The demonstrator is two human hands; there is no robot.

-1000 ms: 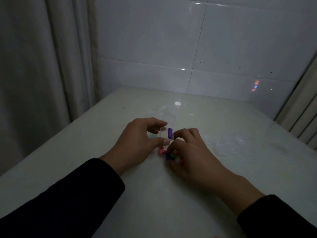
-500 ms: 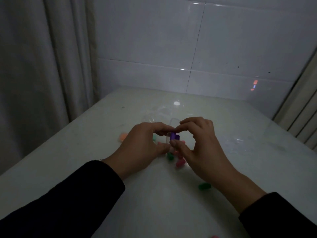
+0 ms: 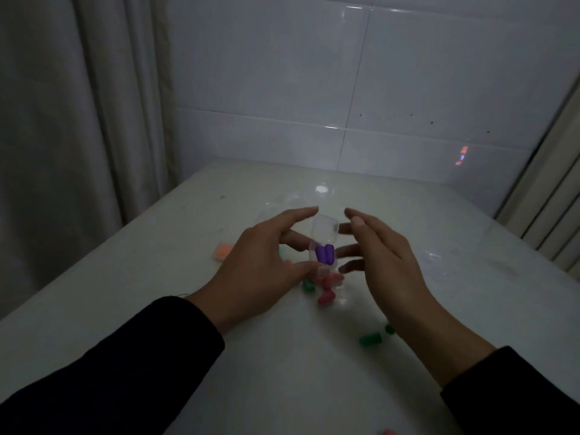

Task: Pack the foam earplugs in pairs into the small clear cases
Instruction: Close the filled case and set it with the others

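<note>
Now your left hand has the small clear case pinched between thumb and a lower finger, its forefinger stretched out over the raised lid, and the pair of purple earplugs sits side by side in the bottom half. Your right hand is spread with fingers straight, just beside the case on its far side and gripping nothing; whether a fingertip grazes the plastic I cannot tell. The lid stands open, so to my eye the closing step is what remains here. The risk is in that press: foam springs back, and if a plug rides up over the rim the lid could trap it or fail to latch. Your grip is a light pinch low on the case, so a push from the right could twist it out and spill the pair among the loose pink earplugs and green earplugs lying on the white table just below. The dim light also makes the clear rim hard to read
</note>
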